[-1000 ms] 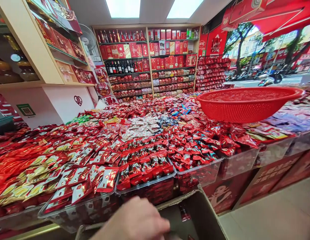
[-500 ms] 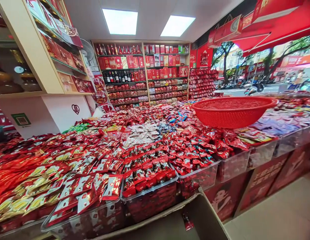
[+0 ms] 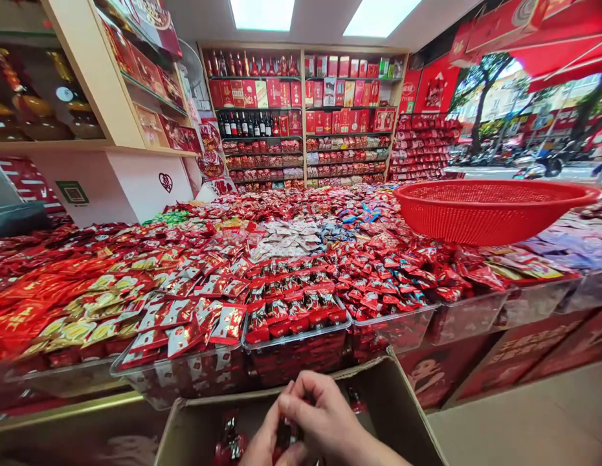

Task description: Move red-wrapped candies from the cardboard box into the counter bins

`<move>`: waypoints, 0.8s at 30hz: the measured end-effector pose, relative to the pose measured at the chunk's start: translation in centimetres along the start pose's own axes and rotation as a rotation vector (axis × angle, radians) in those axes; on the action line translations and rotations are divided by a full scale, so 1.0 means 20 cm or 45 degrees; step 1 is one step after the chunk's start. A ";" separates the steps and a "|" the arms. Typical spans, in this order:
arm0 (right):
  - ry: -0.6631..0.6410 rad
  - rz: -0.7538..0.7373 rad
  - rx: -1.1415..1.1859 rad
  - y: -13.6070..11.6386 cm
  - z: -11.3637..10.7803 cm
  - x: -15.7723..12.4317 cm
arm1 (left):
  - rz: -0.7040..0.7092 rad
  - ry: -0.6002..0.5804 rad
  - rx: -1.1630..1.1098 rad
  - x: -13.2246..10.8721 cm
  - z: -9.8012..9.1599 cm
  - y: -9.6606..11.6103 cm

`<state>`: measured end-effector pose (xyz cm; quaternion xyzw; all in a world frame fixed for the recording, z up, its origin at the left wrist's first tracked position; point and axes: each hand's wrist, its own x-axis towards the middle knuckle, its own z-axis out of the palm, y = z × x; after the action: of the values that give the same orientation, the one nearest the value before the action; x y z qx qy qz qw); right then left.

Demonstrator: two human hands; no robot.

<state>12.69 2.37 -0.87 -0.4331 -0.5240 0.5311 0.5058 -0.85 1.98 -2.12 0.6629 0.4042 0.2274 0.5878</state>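
Observation:
My left hand and my right hand are close together over an open cardboard box at the bottom centre. Their curled fingers are around small dark red packets, partly hidden between the palms. More red packets lie in the box to the left, and another packet is near its back right. Just beyond the box stands a clear bin filled with rows of red and black packets.
Bins heaped with wrapped sweets stretch across the display. A red plastic basket rests on the goods at right. Shelves with bottles and boxes stand behind, and a cabinet is at left.
Both hands have come into view over the box with packets between them. The view has shifted, showing more of the box and packets in its left part.

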 end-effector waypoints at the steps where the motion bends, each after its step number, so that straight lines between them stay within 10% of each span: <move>1: 0.033 0.027 0.099 -0.03 -0.01 0.00 | -0.039 0.015 -0.096 -0.01 0.03 0.02; 10: 0.123 0.239 0.552 -0.07 -0.07 -0.02 | -0.135 0.119 -0.352 -0.05 0.06 0.22; 19: -0.068 -0.869 -0.234 -0.12 -0.15 -0.11 | -0.147 0.524 -0.979 -0.05 0.03 0.33; 24: -0.033 -0.448 0.042 -0.10 -0.12 -0.11 | 0.063 0.772 -0.561 -0.03 0.02 0.30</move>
<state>15.41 0.35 0.78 -0.3195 -0.5895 0.4483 0.5912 0.64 1.37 3.78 0.4327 0.4850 0.5090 0.5643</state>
